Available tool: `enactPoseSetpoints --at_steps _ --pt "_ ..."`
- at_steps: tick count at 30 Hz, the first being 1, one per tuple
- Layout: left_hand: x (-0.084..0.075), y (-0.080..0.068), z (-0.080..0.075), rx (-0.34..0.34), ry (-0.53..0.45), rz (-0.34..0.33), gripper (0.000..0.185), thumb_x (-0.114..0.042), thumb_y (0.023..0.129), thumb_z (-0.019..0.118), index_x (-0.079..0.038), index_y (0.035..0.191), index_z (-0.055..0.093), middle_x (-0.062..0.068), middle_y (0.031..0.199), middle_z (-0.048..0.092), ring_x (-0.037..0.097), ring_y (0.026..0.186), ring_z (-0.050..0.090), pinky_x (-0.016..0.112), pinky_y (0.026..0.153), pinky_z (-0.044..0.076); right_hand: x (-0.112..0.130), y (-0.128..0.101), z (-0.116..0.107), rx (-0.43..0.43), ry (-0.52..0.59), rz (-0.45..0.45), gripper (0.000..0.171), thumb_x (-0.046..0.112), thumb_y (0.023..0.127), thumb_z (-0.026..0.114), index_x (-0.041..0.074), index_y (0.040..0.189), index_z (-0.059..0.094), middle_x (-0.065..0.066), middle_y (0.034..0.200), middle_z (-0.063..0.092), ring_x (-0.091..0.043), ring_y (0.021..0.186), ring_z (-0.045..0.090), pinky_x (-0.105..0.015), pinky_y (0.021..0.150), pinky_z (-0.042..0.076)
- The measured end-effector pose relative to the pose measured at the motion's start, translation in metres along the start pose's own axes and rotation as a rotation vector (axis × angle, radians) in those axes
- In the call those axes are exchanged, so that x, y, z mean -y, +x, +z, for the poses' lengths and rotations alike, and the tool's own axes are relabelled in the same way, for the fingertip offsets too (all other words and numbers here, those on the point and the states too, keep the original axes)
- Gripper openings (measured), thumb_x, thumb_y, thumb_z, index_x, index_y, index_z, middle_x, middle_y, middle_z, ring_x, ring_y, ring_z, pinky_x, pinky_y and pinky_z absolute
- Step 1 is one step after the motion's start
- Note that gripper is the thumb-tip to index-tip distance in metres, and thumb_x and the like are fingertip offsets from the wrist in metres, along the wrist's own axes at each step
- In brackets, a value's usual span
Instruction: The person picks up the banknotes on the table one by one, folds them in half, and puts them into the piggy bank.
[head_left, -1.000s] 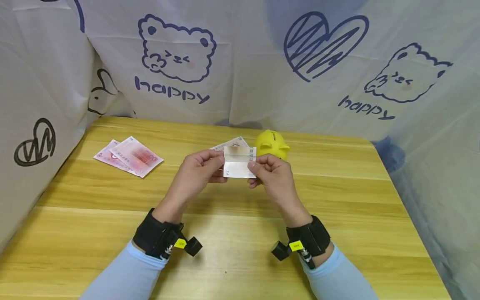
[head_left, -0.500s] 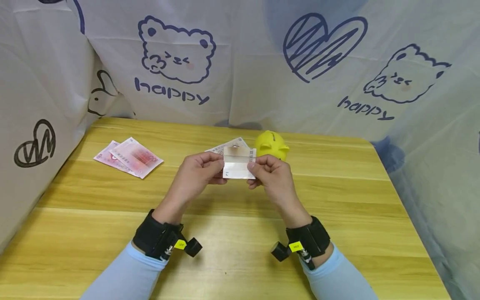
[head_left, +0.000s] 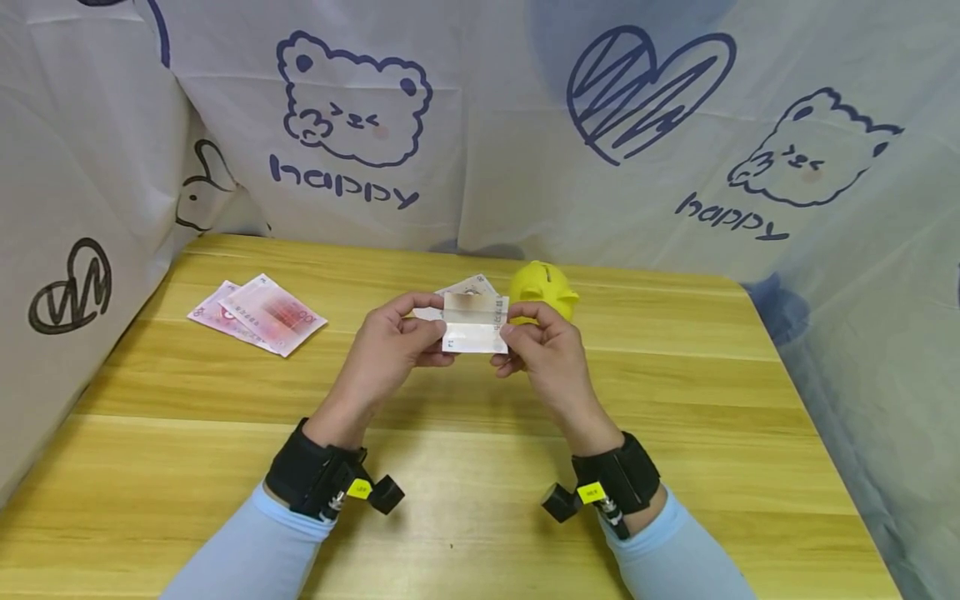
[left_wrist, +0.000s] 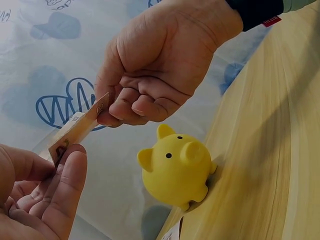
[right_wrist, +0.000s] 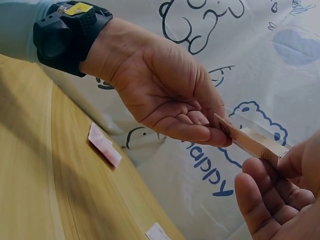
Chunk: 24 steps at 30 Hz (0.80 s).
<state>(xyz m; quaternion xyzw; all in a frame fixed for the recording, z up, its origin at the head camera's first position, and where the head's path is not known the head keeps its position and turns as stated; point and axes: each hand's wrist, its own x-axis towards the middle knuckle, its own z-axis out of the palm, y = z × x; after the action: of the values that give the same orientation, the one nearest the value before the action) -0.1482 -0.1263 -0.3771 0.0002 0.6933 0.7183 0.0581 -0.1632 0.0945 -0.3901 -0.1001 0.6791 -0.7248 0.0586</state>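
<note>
A folded banknote [head_left: 475, 321] with crease lines across it is held up between both hands in the head view. My left hand [head_left: 390, 337] pinches its left end between thumb and fingers. At the opposite end, my right hand [head_left: 549, 340] pinches it the same way. In the left wrist view the folded note [left_wrist: 80, 127] appears nearly edge-on, slanting between the two hands. Just behind the right hand stands a yellow piggy bank [head_left: 543, 287] with a slot on top, partly hidden. Another banknote [head_left: 477, 284] lies behind the held one, mostly covered by it and the left hand.
Two pinkish-red banknotes [head_left: 273, 315] overlap on the left part of the wooden table [head_left: 480, 500]. A white cloth [head_left: 495, 167] with blue drawings hangs behind the table and along both sides. Each wrist wears a black strap with a small camera.
The folded banknote has shifted slightly left and up with both hands. The right index finger has lifted a little along its edge. The piggy bank and pink banknotes have stayed put.
</note>
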Motion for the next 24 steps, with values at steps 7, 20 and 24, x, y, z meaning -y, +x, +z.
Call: enactPoseSetpoints --at_steps 7,20,24 --pt "-0.0003 -0.001 0.0007 0.016 -0.012 0.021 0.024 -0.002 0.106 0.057 0.006 0.127 0.065 0.025 0.116 0.072 0.017 0.082 0.075 0.031 0.078 0.067 -0.0011 -0.0001 0.0002 -0.007 -0.014 -0.022 0.021 0.001 0.104 0.06 -0.004 0.124 0.063 -0.003 0.079 0.07 -0.019 0.066 0.07 -0.029 0.059 0.063" --pt "0.0024 0.0001 0.0007 0.045 -0.005 0.013 0.024 -0.012 0.106 0.064 0.006 0.12 0.071 0.017 0.122 0.071 0.018 0.092 0.075 0.034 0.084 0.066 -0.0021 -0.0007 0.0012 -0.029 -0.036 -0.033 0.022 -0.002 0.104 0.052 -0.011 0.114 0.07 -0.006 0.091 0.07 -0.012 0.069 0.07 -0.026 0.06 0.062" --pt "0.0032 0.0001 0.0003 0.036 0.007 0.04 0.025 -0.008 0.101 0.071 0.005 0.122 0.069 0.015 0.11 0.074 0.018 0.091 0.075 0.035 0.084 0.067 -0.0009 -0.0014 0.001 -0.015 -0.022 -0.029 0.029 0.005 0.102 0.051 -0.011 0.118 0.07 -0.005 0.091 0.073 -0.014 0.071 0.073 -0.028 0.061 0.063"
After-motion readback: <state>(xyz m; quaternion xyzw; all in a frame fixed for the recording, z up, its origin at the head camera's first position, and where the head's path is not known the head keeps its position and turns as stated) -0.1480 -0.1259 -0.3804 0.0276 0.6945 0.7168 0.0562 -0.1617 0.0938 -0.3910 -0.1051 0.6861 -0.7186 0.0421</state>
